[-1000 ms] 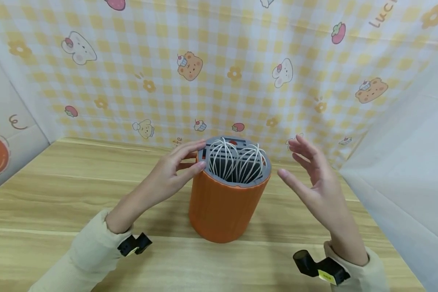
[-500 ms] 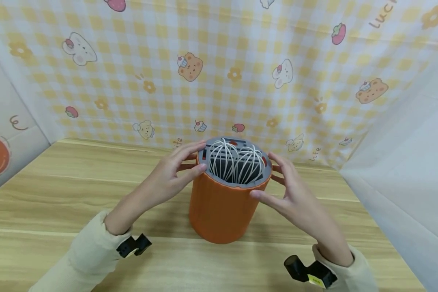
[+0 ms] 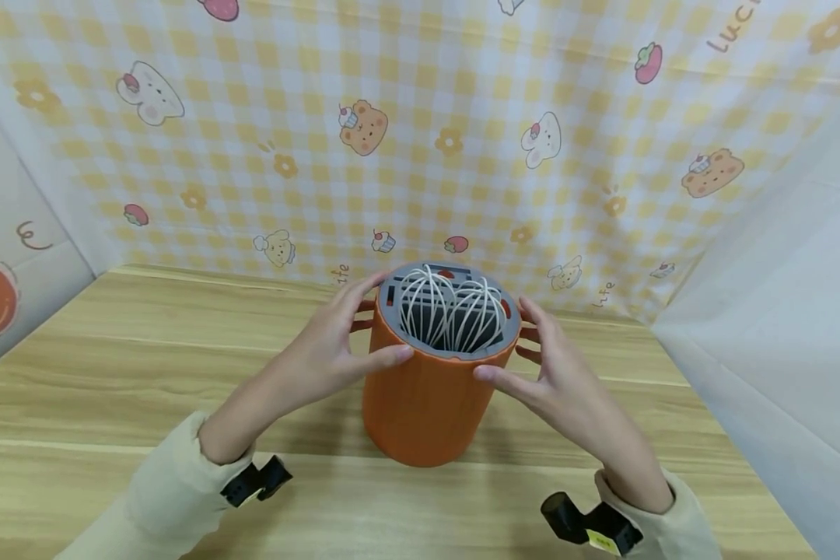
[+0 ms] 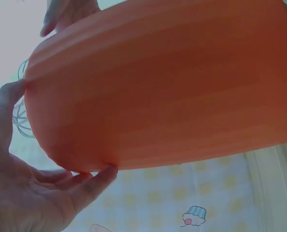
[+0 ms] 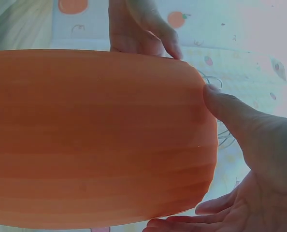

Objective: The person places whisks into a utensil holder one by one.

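Observation:
An orange utensil holder (image 3: 427,404) with a grey slotted top (image 3: 390,311) stands upright on the wooden table. Two wire whisk heads, a left whisk (image 3: 423,303) and a right whisk (image 3: 477,311), stick up out of its opening. My left hand (image 3: 325,338) grips the holder's upper left side, thumb on the front just below the rim and fingers around the side. On the opposite side my right hand (image 3: 563,381) holds it the same way. Both wrist views are largely filled by the holder's ribbed orange wall (image 4: 158,92), with the fingertips partly hidden behind it.
The wood-grain table (image 3: 147,358) extends to both sides of the holder. Behind it hangs a yellow checked cloth (image 3: 420,179) with cartoon prints. White panels stand at the left and at the right (image 3: 777,311).
My right hand has come in from the right and taken hold of the holder's right side. My left thumb has shifted from the rim down onto the front wall. The holder stays in place.

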A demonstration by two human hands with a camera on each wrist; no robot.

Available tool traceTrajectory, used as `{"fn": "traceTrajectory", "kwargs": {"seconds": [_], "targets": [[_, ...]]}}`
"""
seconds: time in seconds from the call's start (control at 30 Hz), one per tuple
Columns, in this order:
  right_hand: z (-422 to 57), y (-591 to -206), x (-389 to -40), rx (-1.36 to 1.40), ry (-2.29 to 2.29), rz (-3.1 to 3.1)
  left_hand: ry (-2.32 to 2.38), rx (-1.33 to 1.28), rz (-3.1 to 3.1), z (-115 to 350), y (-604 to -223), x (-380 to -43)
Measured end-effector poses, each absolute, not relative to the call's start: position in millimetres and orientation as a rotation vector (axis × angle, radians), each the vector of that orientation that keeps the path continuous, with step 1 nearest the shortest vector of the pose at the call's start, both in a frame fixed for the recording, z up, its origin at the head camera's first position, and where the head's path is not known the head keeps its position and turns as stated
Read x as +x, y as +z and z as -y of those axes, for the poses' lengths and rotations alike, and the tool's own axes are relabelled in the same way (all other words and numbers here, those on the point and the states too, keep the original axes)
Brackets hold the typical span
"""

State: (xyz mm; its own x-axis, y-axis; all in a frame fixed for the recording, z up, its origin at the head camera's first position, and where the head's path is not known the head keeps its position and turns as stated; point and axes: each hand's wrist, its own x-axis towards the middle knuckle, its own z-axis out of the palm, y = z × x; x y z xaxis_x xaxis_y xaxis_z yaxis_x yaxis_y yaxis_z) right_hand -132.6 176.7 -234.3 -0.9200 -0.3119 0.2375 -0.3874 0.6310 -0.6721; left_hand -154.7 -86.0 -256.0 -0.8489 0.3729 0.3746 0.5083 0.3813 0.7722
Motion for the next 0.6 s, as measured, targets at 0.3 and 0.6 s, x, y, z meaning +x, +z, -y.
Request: {"fn": "traceTrajectory", "kwargs": {"seconds": [0.3,0.6], "targets": [[-175.8,-234.6,-132.1,0.597,1.246,2.803,-1.54,-0.721,2.553,80.3,-253.3,-146.5],[-176.7,-236.9,-130.8,0.561,1.228,2.858,-1.516,-0.675,2.667,80.7,-252.1,-140.5]]}}
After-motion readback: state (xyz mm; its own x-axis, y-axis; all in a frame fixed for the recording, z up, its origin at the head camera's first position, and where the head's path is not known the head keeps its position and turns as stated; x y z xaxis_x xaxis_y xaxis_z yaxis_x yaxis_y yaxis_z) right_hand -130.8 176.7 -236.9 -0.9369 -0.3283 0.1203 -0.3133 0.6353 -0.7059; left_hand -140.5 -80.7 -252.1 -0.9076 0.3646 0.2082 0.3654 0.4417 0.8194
